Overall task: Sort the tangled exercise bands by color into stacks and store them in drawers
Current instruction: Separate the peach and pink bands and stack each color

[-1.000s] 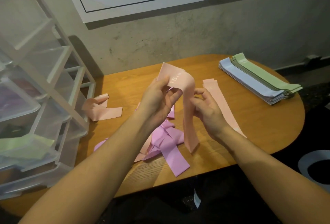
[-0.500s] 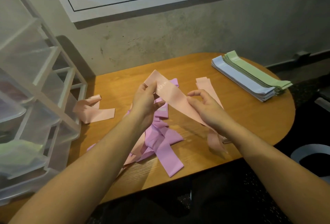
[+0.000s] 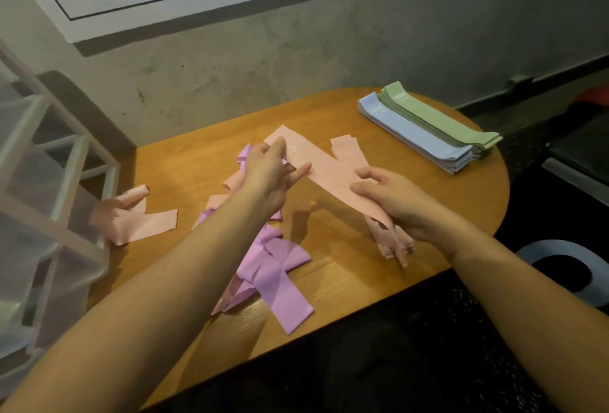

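Mid-sort: long flat pink elastic band (image 3: 324,170) stretched above the oval wooden table (image 3: 197,162), pinched by left hand (image 3: 268,175) and right hand (image 3: 392,201). Next, probably: laid flat on the pink stack (image 3: 346,149).

Dim indoor light, warm cast on bench (image 3: 346,284). Soft shadows under hands and board on far wall. Motion blur softens fingers (image 3: 280,144). Wide-angle bending at left edge; corners murky.

free: bare tabletop (image 3: 204,168) far-left strip | blocked: drawers (image 3: 49,215) left, stacks (image 3: 428,129) far-right, wall (image 3: 296,60) behind
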